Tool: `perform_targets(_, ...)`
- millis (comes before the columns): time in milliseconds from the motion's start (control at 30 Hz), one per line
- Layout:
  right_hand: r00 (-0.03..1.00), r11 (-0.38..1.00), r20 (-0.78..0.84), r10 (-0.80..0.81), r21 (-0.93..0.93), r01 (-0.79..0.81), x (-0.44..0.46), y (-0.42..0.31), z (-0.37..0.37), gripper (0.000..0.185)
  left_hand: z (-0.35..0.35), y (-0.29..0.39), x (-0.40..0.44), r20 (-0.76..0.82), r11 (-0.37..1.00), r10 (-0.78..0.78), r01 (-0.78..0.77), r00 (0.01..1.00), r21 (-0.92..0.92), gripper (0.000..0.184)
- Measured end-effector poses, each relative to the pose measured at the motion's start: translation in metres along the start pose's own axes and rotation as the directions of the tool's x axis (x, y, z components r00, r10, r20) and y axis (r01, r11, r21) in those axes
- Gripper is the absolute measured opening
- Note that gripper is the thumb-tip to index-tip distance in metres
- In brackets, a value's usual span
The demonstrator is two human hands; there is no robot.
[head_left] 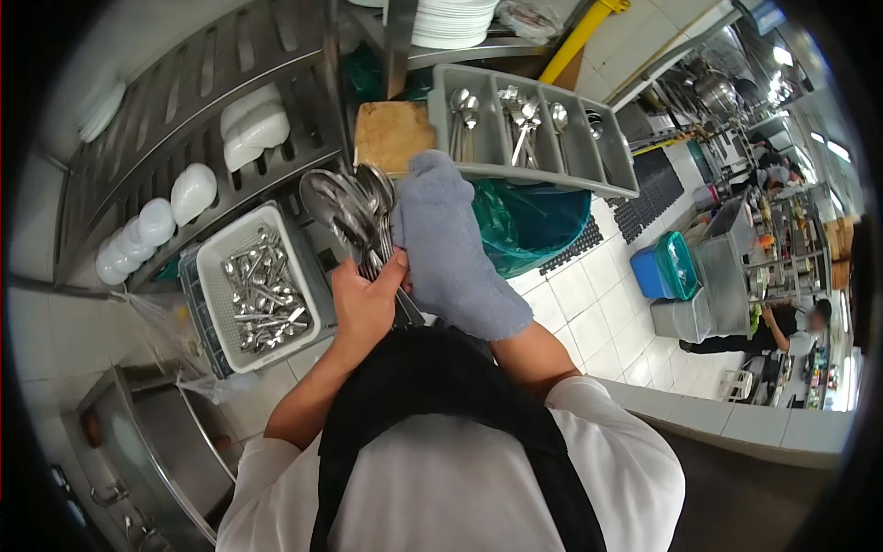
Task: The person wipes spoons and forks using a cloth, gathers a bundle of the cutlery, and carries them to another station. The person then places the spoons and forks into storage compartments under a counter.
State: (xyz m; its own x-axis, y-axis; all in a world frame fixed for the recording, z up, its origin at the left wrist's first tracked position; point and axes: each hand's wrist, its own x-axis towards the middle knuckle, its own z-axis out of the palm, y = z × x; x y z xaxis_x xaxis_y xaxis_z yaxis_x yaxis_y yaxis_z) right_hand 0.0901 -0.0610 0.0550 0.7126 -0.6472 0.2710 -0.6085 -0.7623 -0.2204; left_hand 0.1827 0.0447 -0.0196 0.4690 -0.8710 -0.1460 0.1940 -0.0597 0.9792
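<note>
My left hand (364,296) is closed around a bundle of metal spoons (342,210), their bowls pointing up and away from me. Large serving spoons lie on the left of the bundle, with narrower ones beside them. A thick grey towel (449,244) covers my right hand down to the wrist, so its fingers are hidden. The towel is right next to the spoons; whether it touches them I cannot tell. Beyond my hands stands a grey cutlery tray (543,170) with spoons and other cutlery in its compartments. To the left, a white basket (213,293) holds many loose small pieces of cutlery.
A wooden board (391,138) lies beside the tray. Below the tray is a bin lined with a green bag (538,225). White bowls (193,191) rest on a slatted metal rack (166,120) at left. Stacked plates (452,23) stand at the top. Another person (782,331) is far right.
</note>
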Motion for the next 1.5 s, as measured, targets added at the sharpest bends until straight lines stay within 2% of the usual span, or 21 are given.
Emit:
perform_targets(33, 0.998, 0.994, 0.066, 0.017, -0.109, -0.01, 0.004, 0.002, -0.005, 0.02, 0.001, -0.014, 0.003, 0.007, 0.964, 0.193, -0.191, 0.981, 0.184, 0.012)
perform_targets(100, 0.942, 0.918, 0.293, 0.164, -0.395, -0.037, 0.018, 0.003, -0.022, 0.019, 0.011, -0.012, -0.005, 0.039, 0.993, 0.105, -0.107, 0.994, 0.049, 0.012)
perform_targets(167, 0.992, 0.89, 0.012, 0.129, -0.442, -0.111, 0.019, 0.032, 0.0, 0.016, 0.019, -0.012, -0.012, 0.108, 0.997, 0.053, -0.045, 0.993, -0.068, 0.014)
perform_targets(267, 0.97, 0.913, -0.097, 0.221, -0.329, -0.241, 0.02, 0.071, 0.04, 0.012, 0.027, -0.013, -0.016, 0.113, 0.99, -0.017, 0.032, 0.993, -0.136, 0.015)
perform_targets(400, 0.965, 0.951, -0.047, 0.258, -0.163, -0.263, 0.004, 0.071, 0.022, 0.009, 0.037, -0.019, -0.004, 0.078, 0.997, 0.005, 0.001, 0.997, -0.079, 0.015)
perform_targets(467, 0.957, 0.962, 0.104, 0.272, -0.047, -0.268, -0.001, 0.06, -0.005, 0.008, 0.046, -0.015, 0.003, 0.036, 0.995, 0.018, -0.015, 0.999, -0.098, 0.016)
perform_targets(500, 0.913, 0.944, 0.291, 0.285, 0.082, -0.32, 0.001, 0.057, -0.02, 0.007, 0.05, -0.014, 0.008, 0.013, 0.994, 0.031, -0.029, 0.999, -0.109, 0.016)
perform_targets(533, 0.828, 0.88, 0.483, 0.285, 0.212, -0.426, 0.002, 0.054, -0.028, 0.007, 0.053, -0.014, 0.013, 0.01, 0.996, 0.045, -0.044, 0.999, -0.078, 0.016)
perform_targets(567, 0.667, 0.746, 0.695, 0.269, 0.287, -0.601, 0.003, 0.051, -0.037, 0.006, 0.056, -0.014, 0.017, 0.009, 0.997, 0.059, -0.059, 0.998, -0.048, 0.016)
perform_targets(633, 0.907, 0.894, 0.367, 0.208, 0.305, -0.329, -0.03, 0.053, -0.011, 0.005, 0.056, -0.019, 0.023, 0.054, 0.995, 0.075, -0.079, 0.996, 0.068, 0.016)
perform_targets(667, 0.952, 0.928, 0.271, 0.141, 0.298, -0.222, -0.037, 0.054, -0.011, 0.006, 0.056, -0.02, 0.023, 0.055, 0.997, 0.045, -0.048, 0.997, 0.061, 0.016)
perform_targets(733, 0.981, 0.963, 0.177, 0.072, 0.244, -0.115, -0.04, 0.066, -0.022, 0.007, 0.063, -0.02, 0.022, 0.071, 0.999, -0.007, 0.004, 0.997, 0.042, 0.016)
perform_targets(767, 0.986, 0.975, 0.152, 0.069, 0.2, -0.1, -0.042, 0.073, -0.03, 0.008, 0.07, -0.015, 0.02, 0.061, 0.997, -0.048, 0.051, 0.997, -0.059, 0.016)
perform_targets(833, 0.99, 0.991, 0.089, 0.113, 0.056, -0.118, -0.04, 0.094, -0.051, 0.01, 0.068, -0.011, 0.017, 0.084, 0.989, -0.107, 0.115, 0.991, -0.092, 0.017)
perform_targets(933, 0.962, 0.927, -0.007, 0.273, -0.267, -0.265, -0.032, 0.139, -0.082, 0.014, 0.057, -0.015, 0.009, 0.107, 0.96, -0.229, 0.242, 0.968, -0.139, 0.018)
perform_targets(1000, 0.911, 0.816, -0.013, 0.412, -0.439, -0.376, -0.024, 0.174, -0.086, 0.016, 0.054, -0.016, 0.001, 0.119, 0.924, -0.31, 0.329, 0.943, -0.198, 0.017)
perform_targets(1100, 0.822, 0.699, 0.055, 0.567, -0.56, -0.445, -0.003, 0.225, -0.069, 0.021, 0.056, -0.02, -0.005, 0.142, 0.919, -0.304, 0.33, 0.942, -0.218, 0.02)
perform_targets(1233, 0.644, 0.667, 0.253, 0.722, -0.504, -0.549, 0.058, 0.306, 0.006, 0.032, 0.057, -0.027, -0.009, 0.183, 0.91, -0.292, 0.332, 0.939, -0.248, 0.022)
perform_targets(1333, 0.545, 0.627, 0.315, 0.777, -0.456, -0.631, 0.08, 0.331, 0.058, 0.04, 0.06, -0.025, -0.014, 0.178, 0.914, -0.307, 0.342, 0.935, -0.217, 0.022)
perform_targets(1433, 0.721, 0.764, 0.31, 0.62, -0.45, -0.463, 0.063, 0.274, 0.014, 0.036, 0.061, -0.028, -0.017, 0.151, 0.931, -0.273, 0.301, 0.95, -0.209, 0.025)
perform_targets(1500, 0.813, 0.805, 0.268, 0.517, -0.475, -0.356, 0.048, 0.246, -0.021, 0.032, 0.061, -0.027, -0.017, 0.111, 0.94, -0.256, 0.274, 0.96, -0.202, 0.025)
